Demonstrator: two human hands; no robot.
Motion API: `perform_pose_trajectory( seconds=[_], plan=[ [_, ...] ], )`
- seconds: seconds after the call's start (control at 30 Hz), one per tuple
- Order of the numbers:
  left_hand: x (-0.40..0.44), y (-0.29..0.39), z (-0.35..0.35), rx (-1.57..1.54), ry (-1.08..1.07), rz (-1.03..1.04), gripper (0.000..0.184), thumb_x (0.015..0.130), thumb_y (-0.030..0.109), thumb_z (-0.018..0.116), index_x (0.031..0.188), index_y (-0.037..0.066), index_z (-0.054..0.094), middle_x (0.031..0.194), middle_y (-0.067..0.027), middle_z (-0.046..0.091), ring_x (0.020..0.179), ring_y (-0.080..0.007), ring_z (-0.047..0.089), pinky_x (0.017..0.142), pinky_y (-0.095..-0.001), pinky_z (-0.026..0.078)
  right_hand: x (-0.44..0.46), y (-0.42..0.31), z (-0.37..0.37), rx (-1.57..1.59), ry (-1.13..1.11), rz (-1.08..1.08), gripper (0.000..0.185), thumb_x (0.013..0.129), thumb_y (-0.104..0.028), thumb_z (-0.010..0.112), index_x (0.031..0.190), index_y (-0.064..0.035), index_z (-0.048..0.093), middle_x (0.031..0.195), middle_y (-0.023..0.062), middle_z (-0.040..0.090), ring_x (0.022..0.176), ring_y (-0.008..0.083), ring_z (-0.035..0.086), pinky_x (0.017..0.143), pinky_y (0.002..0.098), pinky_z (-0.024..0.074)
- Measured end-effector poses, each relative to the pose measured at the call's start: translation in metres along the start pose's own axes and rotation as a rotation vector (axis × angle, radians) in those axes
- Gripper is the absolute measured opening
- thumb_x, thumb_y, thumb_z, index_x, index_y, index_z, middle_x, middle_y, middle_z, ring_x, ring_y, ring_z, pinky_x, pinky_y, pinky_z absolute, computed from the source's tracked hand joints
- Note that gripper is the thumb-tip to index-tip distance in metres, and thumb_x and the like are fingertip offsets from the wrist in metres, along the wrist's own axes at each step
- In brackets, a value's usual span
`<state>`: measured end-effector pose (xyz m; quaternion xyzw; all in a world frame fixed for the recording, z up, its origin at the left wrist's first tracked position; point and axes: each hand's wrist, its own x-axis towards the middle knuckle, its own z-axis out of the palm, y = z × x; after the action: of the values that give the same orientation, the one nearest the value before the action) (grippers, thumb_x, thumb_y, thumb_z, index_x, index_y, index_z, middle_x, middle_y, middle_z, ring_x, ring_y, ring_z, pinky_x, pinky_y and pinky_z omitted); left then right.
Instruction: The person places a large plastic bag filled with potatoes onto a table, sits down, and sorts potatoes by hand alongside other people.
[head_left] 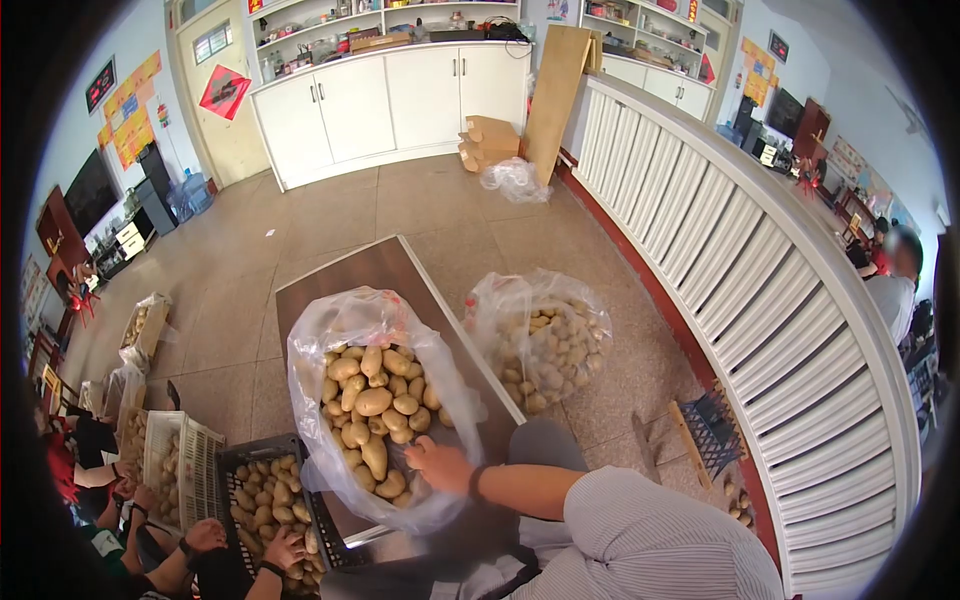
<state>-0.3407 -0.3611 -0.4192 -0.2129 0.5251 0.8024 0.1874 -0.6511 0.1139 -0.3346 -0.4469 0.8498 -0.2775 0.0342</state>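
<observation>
My right hand [440, 466] reaches from the striped sleeve over the near right side of an open clear plastic bag [455, 385]. Its fingers are drawn together beside the potatoes [374, 402] in the bag; what they grip is too blurred to tell. The bag stands on a brown board with a pale edge [415, 262]. My left hand is not in view. Right of the board, a second clear bag [545, 335] of potatoes rests on the floor.
At the lower left, a co-worker's hand [285, 550] touches potatoes in a black crate [325, 520]. More co-workers' hands are beside a white crate [200, 460]. A white railing [740, 230] runs along the right. Cardboard boxes [490, 143] lie by the white cabinets [360, 110].
</observation>
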Motion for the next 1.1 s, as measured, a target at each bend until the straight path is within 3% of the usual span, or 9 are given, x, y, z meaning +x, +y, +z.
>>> perform_pose_trajectory(
  seconds=[0.07, 0.1, 0.17, 0.2, 0.4, 0.47, 0.7, 1.1],
  plan=[
    [0.008, -0.011, 0.005, -0.922, -0.298, -0.029, 0.02, 0.105, 0.026, 0.037, 0.122, 0.018, 0.043, 0.11, -0.0125, 0.05, 0.079, -0.0328, 0.052, 0.077, -0.056, 0.045, 0.0, 0.0, -0.002, 0.02, -0.01, -0.001, 0.048, 0.083, -0.012, 0.063, 0.129, -0.0112, 0.048, 0.118, 0.0192, 0.048, 0.083, 0.0354, 0.066, 0.066, 0.0451, 0.0552],
    [0.006, -0.011, 0.004, -0.92, -0.297, -0.028, 0.02, 0.105, 0.026, 0.037, 0.122, 0.018, 0.043, 0.11, -0.0125, 0.05, 0.079, -0.0328, 0.052, 0.077, -0.056, 0.045, -0.001, -0.001, -0.003, 0.022, -0.009, -0.001, 0.048, 0.083, -0.012, 0.063, 0.129, -0.0112, 0.048, 0.118, 0.0192, 0.048, 0.083, 0.0354, 0.066, 0.066, 0.0451, 0.0552],
    [0.0, -0.015, 0.003, -0.748, 0.258, -0.136, 0.019, 0.103, 0.031, 0.041, 0.098, 0.012, 0.043, 0.088, -0.008, 0.045, 0.07, -0.025, 0.043, 0.073, -0.051, 0.044, -0.001, -0.002, -0.005, -0.002, -0.024, 0.007, 0.049, 0.083, -0.011, 0.063, 0.129, -0.011, 0.048, 0.119, 0.0196, 0.048, 0.084, 0.0354, 0.066, 0.067, 0.045, 0.0552],
    [-0.005, -0.017, 0.005, -0.679, 0.437, -0.142, 0.019, 0.102, 0.03, 0.042, 0.098, 0.012, 0.043, 0.088, -0.0079, 0.045, 0.07, -0.0249, 0.043, 0.073, -0.0508, 0.044, -0.001, -0.001, -0.004, -0.002, -0.026, 0.006, 0.049, 0.083, -0.011, 0.063, 0.129, -0.011, 0.048, 0.119, 0.0196, 0.048, 0.084, 0.0354, 0.066, 0.067, 0.045, 0.0552],
    [-0.038, 0.007, 0.031, -0.686, 0.787, 0.249, 0.019, 0.102, 0.03, 0.043, 0.096, 0.012, 0.043, 0.086, -0.0072, 0.045, 0.07, -0.0244, 0.043, 0.073, -0.05, 0.045, 0.001, -0.001, -0.004, 0.032, -0.05, 0.032, 0.049, 0.083, -0.01, 0.062, 0.13, -0.0119, 0.048, 0.12, 0.0196, 0.048, 0.084, 0.0363, 0.066, 0.071, 0.0462, 0.055],
    [-0.058, 0.021, 0.043, -0.656, 0.852, 0.382, 0.019, 0.102, 0.03, 0.043, 0.095, 0.012, 0.043, 0.086, -0.007, 0.045, 0.07, -0.0242, 0.043, 0.073, -0.0497, 0.045, 0.001, -0.005, -0.009, 0.057, -0.121, 0.112, 0.053, 0.081, -0.011, 0.066, 0.132, -0.0123, 0.048, 0.126, 0.0168, 0.048, 0.093, 0.0361, 0.064, 0.078, 0.0464, 0.0521],
    [-0.118, 0.107, 0.16, -0.532, 0.921, 0.724, 0.019, 0.101, 0.03, 0.044, 0.093, 0.012, 0.043, 0.084, -0.0063, 0.044, 0.069, -0.0236, 0.044, 0.073, -0.0486, 0.045, -0.001, -0.001, -0.006, 0.041, -0.055, 0.049, 0.047, 0.084, -0.012, 0.062, 0.129, -0.0126, 0.048, 0.12, 0.0187, 0.048, 0.086, 0.0365, 0.066, 0.072, 0.0466, 0.0547],
    [-0.127, 0.128, 0.242, -0.482, 0.914, 0.834, 0.02, 0.099, 0.029, 0.046, 0.089, 0.013, 0.044, 0.08, -0.005, 0.044, 0.068, -0.0226, 0.044, 0.073, -0.0468, 0.046, -0.003, -0.001, -0.006, 0.036, -0.063, 0.044, 0.051, 0.083, -0.011, 0.063, 0.131, -0.0123, 0.047, 0.12, 0.0184, 0.048, 0.088, 0.0367, 0.066, 0.073, 0.0462, 0.0551]
  ],
)
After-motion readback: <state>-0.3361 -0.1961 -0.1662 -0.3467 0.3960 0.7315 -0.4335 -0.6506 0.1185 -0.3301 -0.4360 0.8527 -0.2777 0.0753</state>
